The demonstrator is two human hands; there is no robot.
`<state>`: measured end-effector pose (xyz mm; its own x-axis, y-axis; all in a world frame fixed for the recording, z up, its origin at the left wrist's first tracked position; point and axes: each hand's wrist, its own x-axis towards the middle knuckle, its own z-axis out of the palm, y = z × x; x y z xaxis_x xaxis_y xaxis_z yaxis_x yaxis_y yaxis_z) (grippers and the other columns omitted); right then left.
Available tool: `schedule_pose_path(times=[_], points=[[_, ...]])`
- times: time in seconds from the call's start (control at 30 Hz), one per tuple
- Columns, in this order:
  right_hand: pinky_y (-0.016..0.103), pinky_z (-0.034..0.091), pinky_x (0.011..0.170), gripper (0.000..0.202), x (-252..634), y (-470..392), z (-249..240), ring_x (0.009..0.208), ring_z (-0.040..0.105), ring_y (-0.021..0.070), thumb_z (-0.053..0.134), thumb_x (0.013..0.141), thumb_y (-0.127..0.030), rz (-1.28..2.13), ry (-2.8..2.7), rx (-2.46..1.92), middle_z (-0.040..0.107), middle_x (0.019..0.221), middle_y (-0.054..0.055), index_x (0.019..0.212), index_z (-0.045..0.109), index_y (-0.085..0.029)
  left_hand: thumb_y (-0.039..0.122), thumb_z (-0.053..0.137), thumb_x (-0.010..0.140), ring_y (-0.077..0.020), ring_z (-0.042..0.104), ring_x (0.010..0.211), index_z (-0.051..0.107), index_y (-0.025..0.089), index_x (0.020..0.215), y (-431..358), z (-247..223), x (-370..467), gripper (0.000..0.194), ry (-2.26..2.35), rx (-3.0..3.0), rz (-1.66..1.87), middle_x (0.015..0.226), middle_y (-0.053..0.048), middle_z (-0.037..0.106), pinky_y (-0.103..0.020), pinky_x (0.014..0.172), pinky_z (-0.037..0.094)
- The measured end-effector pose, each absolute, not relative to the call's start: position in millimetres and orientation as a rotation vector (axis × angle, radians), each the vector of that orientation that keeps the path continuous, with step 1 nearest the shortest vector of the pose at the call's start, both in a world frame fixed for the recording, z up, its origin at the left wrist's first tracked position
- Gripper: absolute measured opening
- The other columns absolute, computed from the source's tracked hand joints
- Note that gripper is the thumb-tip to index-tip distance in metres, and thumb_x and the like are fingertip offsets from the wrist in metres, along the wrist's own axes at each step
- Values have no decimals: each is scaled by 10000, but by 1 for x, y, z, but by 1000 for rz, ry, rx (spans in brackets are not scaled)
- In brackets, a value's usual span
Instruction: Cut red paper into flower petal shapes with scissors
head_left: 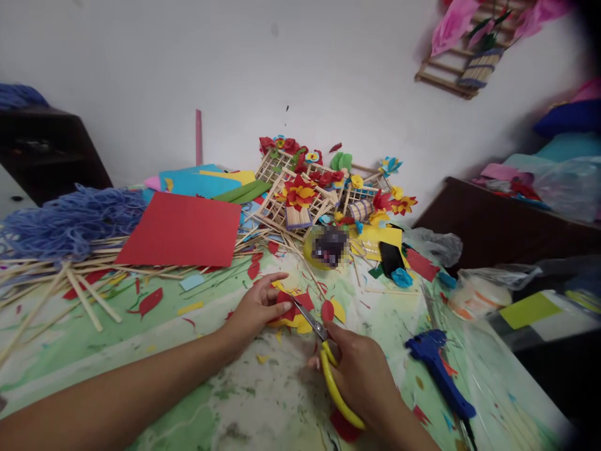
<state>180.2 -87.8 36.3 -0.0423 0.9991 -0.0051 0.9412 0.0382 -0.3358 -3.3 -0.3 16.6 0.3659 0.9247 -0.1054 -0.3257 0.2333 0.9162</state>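
Between the thumb and fingers of my left hand (258, 307) is a small piece of red paper (285, 307). My right hand (359, 366) grips a pair of scissors (334, 376) with yellow handles, its blades pointing up and left. The blade tips reach the edge of the red paper. Yellow paper petals (300, 324) and a red paper oval (327, 310) lie on the table around and beneath the blades. Part of the lower handle loop is covered by my right hand.
A blue glue gun (441, 369) rests at the right, its cord running down. Stick lattices (277, 207) with paper flowers are heaped at the back. A red sheet (185, 232), blue string (79, 219) and thin sticks (89, 294) are on the left. A black phone-like slab (391, 258) lies behind.
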Motion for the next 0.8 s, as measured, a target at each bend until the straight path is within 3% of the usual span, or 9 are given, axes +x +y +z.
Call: schedule_pose_path(times=[0.6, 0.7, 0.8], points=[[252, 303, 542, 331, 181, -88, 33, 649, 629, 192, 538, 812, -509, 297, -2110, -2031, 706, 751, 39, 933, 629, -214, 247, 785, 606, -133, 634, 673, 438, 176, 1186, 3, 11, -4, 680, 762, 973, 1020, 728, 20, 650, -235, 638, 476], [258, 320, 570, 327, 182, -86, 31, 707, 647, 209, 559, 806, -478, 253, -2081, -2059, 712, 783, 40, 988, 629, -216, 233, 789, 598, -119, 631, 669, 452, 180, 1164, 4, 10, -4, 660, 777, 943, 1049, 727, 32, 642, -223, 638, 475], [264, 355, 619, 445, 183, -86, 31, 777, 650, 231, 600, 768, -488, 234, -2053, -2086, 711, 848, 52, 1114, 602, -209, 214, 789, 594, -109, 630, 683, 469, 182, 1147, 6, 8, -4, 640, 785, 929, 1076, 749, 30, 647, -211, 647, 472]])
